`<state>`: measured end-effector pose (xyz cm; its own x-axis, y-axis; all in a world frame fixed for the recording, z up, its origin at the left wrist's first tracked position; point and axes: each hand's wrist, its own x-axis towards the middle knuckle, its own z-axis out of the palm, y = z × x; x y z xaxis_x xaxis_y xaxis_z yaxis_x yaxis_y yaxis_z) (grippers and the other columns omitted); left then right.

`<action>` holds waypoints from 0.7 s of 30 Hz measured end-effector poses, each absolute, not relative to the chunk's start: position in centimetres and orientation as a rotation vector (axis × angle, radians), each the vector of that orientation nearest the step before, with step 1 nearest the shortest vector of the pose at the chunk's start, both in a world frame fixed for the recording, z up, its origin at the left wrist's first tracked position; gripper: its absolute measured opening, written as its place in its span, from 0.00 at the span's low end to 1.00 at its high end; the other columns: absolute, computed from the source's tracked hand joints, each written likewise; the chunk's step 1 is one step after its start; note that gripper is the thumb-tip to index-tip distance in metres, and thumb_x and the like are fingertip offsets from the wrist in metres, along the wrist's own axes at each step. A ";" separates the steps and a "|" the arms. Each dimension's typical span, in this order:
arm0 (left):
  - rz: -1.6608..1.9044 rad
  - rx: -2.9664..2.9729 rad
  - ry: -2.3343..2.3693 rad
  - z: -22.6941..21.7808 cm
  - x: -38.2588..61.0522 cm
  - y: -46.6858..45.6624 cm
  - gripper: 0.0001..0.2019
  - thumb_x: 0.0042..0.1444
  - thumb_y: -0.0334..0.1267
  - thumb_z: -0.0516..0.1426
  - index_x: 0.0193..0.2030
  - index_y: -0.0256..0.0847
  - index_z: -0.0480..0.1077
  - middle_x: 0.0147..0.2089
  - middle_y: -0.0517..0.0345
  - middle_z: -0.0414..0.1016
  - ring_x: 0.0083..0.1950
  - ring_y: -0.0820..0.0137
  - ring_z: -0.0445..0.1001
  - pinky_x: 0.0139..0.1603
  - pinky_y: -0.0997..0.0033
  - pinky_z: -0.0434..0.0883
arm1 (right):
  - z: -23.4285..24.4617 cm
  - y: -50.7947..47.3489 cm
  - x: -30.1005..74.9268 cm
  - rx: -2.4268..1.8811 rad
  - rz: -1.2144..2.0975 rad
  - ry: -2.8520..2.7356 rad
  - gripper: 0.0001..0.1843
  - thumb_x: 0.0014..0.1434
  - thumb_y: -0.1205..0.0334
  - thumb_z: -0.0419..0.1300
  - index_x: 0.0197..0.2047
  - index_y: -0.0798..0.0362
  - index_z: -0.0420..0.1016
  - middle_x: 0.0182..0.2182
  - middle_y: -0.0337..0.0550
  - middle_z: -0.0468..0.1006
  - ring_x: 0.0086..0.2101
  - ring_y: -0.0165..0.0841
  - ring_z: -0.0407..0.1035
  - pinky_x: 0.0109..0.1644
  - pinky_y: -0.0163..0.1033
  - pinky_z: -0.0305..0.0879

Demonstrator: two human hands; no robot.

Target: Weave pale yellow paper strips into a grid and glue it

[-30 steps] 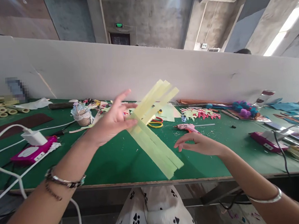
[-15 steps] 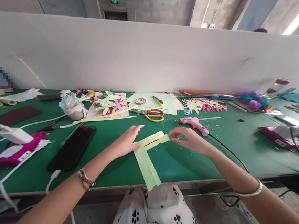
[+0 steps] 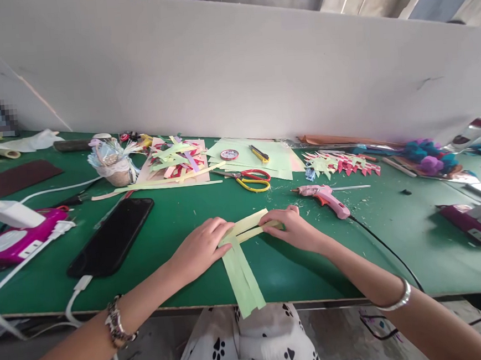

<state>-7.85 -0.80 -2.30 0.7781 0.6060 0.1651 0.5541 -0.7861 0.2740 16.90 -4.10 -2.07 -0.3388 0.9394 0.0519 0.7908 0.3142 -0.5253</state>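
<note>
Pale green paper strips (image 3: 244, 279) run toward me and over the table's front edge. Pale yellow paper strips (image 3: 250, 222) cross their upper end, pointing to the right. My left hand (image 3: 204, 244) is closed at the corner where the strips meet, thumb and fingers on the paper. Between thumb and fingers of my right hand (image 3: 294, 228) is the right end of the lower yellow strip, which bends up slightly. A dark gap shows between the yellow strips. The pink hot glue gun (image 3: 327, 200) lies beyond my right hand, on its side.
Red-and-yellow scissors (image 3: 255, 180) and a utility knife (image 3: 259, 154) lie farther back by green paper sheets (image 3: 279, 168). Paper scraps (image 3: 176, 157) are heaped behind my left hand. A black phone (image 3: 114, 237) and a magenta power strip (image 3: 24, 236) with white cables are left. A white partition (image 3: 232, 69) stands behind.
My right hand has moved left and closed on the lower yellow strip's end. My left hand's raised fingers have come down onto the strips' corner. The view has tilted down slightly.
</note>
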 end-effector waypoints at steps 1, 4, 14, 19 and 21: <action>0.369 2.765 0.907 -2.3 -7.9 -0.8 0.16 0.62 0.42 0.48 0.53 0.40 0.63 0.48 0.52 0.68 0.49 0.63 0.67 0.43 0.67 0.67 | -2.2 -4.0 17.0 -1.572 0.628 -2.193 0.11 0.60 0.57 0.49 0.39 0.50 0.71 0.35 0.41 0.77 0.31 0.32 0.67 0.48 0.47 0.50; 0.360 2.796 0.885 -2.4 -8.1 -0.7 0.15 0.62 0.43 0.47 0.53 0.41 0.63 0.48 0.52 0.69 0.48 0.63 0.68 0.42 0.67 0.68 | -2.5 -3.7 17.2 -1.640 0.670 -2.111 0.12 0.60 0.57 0.49 0.38 0.51 0.72 0.31 0.39 0.77 0.29 0.30 0.66 0.49 0.48 0.49; 0.422 2.893 0.805 -2.6 -8.3 -0.6 0.15 0.63 0.40 0.45 0.48 0.41 0.68 0.44 0.52 0.71 0.42 0.67 0.69 0.40 0.66 0.69 | -2.3 -3.8 17.2 -1.642 0.598 -2.150 0.09 0.56 0.54 0.56 0.35 0.49 0.72 0.37 0.40 0.71 0.37 0.33 0.66 0.46 0.44 0.50; 0.447 2.960 0.743 -2.5 -8.6 -0.7 0.15 0.63 0.37 0.45 0.48 0.44 0.70 0.44 0.52 0.71 0.44 0.66 0.70 0.42 0.66 0.69 | -2.3 -3.9 17.1 -1.623 0.588 -2.199 0.08 0.56 0.56 0.56 0.37 0.48 0.71 0.38 0.40 0.70 0.38 0.33 0.65 0.46 0.45 0.49; 0.447 2.981 0.721 -2.5 -8.8 -0.8 0.14 0.63 0.37 0.46 0.48 0.46 0.70 0.45 0.52 0.71 0.45 0.65 0.70 0.43 0.65 0.69 | -2.3 -3.9 17.0 -1.624 0.637 -2.181 0.06 0.57 0.58 0.55 0.36 0.49 0.69 0.37 0.40 0.70 0.37 0.33 0.65 0.46 0.45 0.48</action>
